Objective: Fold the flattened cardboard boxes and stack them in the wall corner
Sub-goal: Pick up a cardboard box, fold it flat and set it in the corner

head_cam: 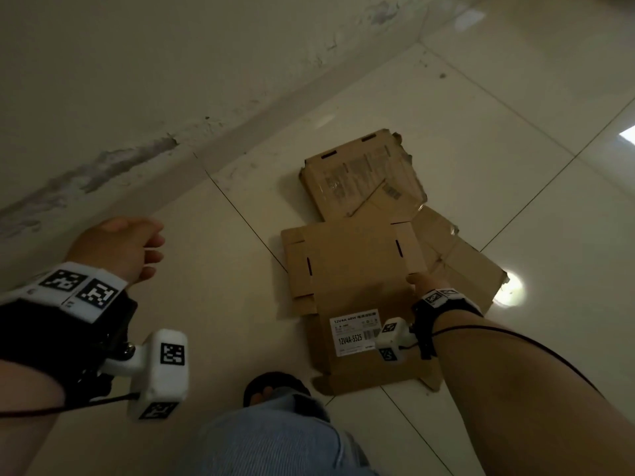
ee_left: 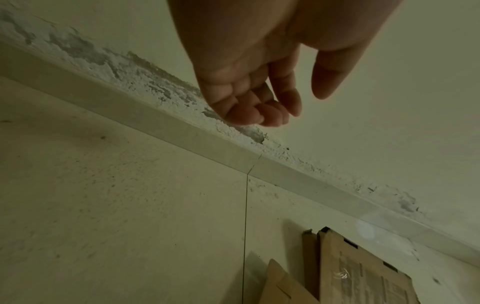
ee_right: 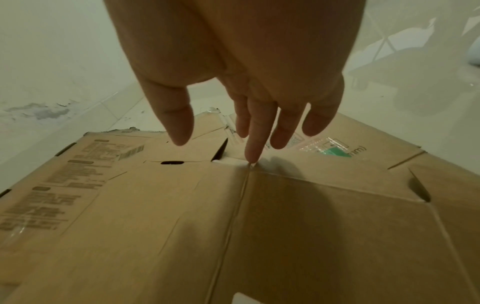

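Three flattened brown cardboard boxes lie overlapping on the tiled floor. The nearest box [head_cam: 347,286] carries a white label [head_cam: 355,333]. A printed, taped box [head_cam: 360,176] lies beyond it, and a third box [head_cam: 460,262] lies to the right. My right hand [head_cam: 424,281] reaches down over the nearest box [ee_right: 182,226] with straight fingers [ee_right: 255,139]; one fingertip touches the far end of its crease. My left hand [head_cam: 120,249] hangs in the air near the wall, its fingers [ee_left: 249,105] loosely curled and holding nothing.
A white wall [head_cam: 137,80] with flaking paint and a skirting board [head_cam: 192,166] runs along the left. The wall corner [head_cam: 421,39] is at the far top. My foot in a black sandal [head_cam: 271,386] and my jeans-clad knee [head_cam: 275,441] are below the boxes.
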Motion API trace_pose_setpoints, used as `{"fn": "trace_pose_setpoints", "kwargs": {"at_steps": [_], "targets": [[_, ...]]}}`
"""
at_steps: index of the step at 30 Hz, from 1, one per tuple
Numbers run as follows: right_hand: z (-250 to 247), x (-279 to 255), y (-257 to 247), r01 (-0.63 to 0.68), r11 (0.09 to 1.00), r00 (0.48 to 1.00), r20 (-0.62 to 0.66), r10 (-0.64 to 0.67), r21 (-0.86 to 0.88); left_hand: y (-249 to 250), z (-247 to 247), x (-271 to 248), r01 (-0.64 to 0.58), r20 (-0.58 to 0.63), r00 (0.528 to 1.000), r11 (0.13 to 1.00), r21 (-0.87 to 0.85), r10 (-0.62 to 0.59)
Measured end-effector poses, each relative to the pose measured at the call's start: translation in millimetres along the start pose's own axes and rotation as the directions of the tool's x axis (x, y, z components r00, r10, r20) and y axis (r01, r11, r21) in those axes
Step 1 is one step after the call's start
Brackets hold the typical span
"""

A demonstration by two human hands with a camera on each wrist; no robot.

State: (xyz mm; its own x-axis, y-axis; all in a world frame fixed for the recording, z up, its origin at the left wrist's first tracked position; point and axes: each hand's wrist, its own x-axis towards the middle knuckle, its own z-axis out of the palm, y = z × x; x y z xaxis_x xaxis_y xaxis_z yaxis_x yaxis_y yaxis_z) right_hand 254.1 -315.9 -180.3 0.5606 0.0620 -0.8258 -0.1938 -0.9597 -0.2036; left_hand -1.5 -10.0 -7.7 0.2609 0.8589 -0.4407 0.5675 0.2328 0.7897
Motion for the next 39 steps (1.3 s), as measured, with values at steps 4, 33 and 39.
{"fn": "trace_pose_setpoints", "kwargs": {"at_steps": [4,33,39], "targets": [[1.3,-11.4,-3.5,-0.088,0.959,0.996,0.025,0.084,0.269,-4.5,-0.3,-1.1,0.023,0.013,1.0,1.0,0.0,-0.023],[13.6,-64.3,-56.2,0.119,0.981,0.993,-0.015,-0.119,0.151,-13.6,-24.7,-29.3,0.037,-0.029,0.999,0.999,-0.026,-0.038],[12.2,-110.0,-92.5,0.244,0.965,0.97,-0.029,-0.242,0.097,-10.7,-60.5,-51.8,0.039,-0.086,0.995,0.997,-0.063,-0.044]]}}
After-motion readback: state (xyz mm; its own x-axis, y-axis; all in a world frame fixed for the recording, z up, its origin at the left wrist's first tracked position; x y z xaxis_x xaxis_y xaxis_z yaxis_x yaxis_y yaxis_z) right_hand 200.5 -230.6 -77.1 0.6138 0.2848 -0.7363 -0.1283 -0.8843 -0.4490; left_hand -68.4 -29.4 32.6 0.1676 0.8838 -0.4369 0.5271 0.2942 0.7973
